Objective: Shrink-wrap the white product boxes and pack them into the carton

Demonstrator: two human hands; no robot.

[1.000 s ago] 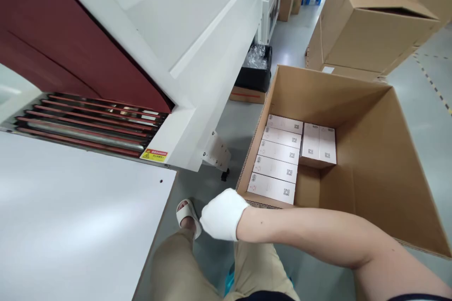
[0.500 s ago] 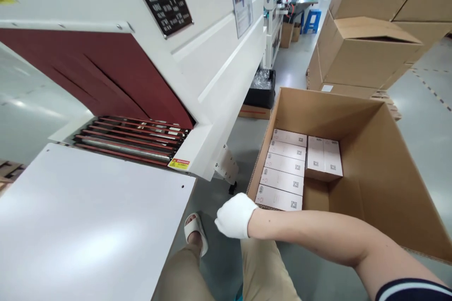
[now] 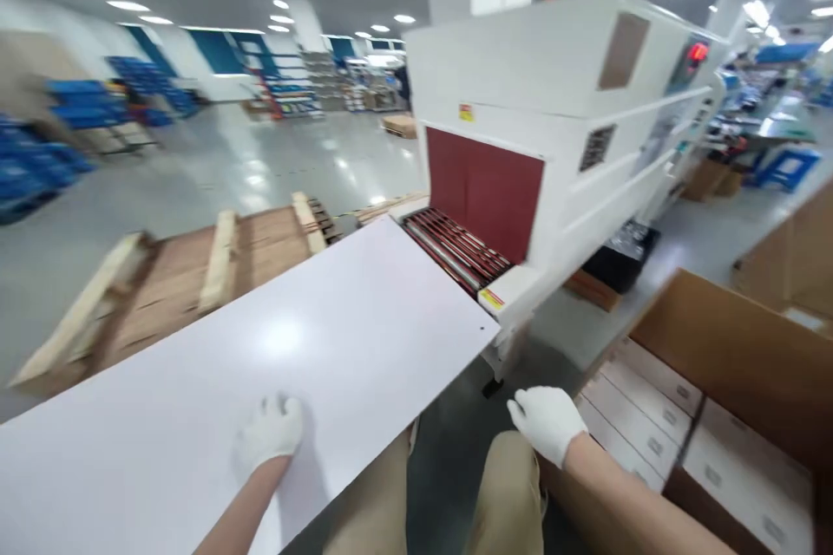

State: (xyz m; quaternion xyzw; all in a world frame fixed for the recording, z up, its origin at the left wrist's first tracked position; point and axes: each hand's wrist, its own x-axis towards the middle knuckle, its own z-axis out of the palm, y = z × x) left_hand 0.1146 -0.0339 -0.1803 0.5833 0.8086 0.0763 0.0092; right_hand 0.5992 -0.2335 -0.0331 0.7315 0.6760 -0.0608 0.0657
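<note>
Head view is newly showing your left grip [image 3: 270, 434] over the worktop [image 3: 370, 347], lower left, while your right grip [image 3: 550, 423] is staying near the carton [image 3: 742, 355] of white boxes [image 3: 641, 412], lower right, so you are spanning both, though how closed either grip is I cannot tell.

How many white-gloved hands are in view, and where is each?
2: the left hand is over the white tabletop, and the right hand is beside the open carton. Any more in the blurred background would be too small to make out.
</note>
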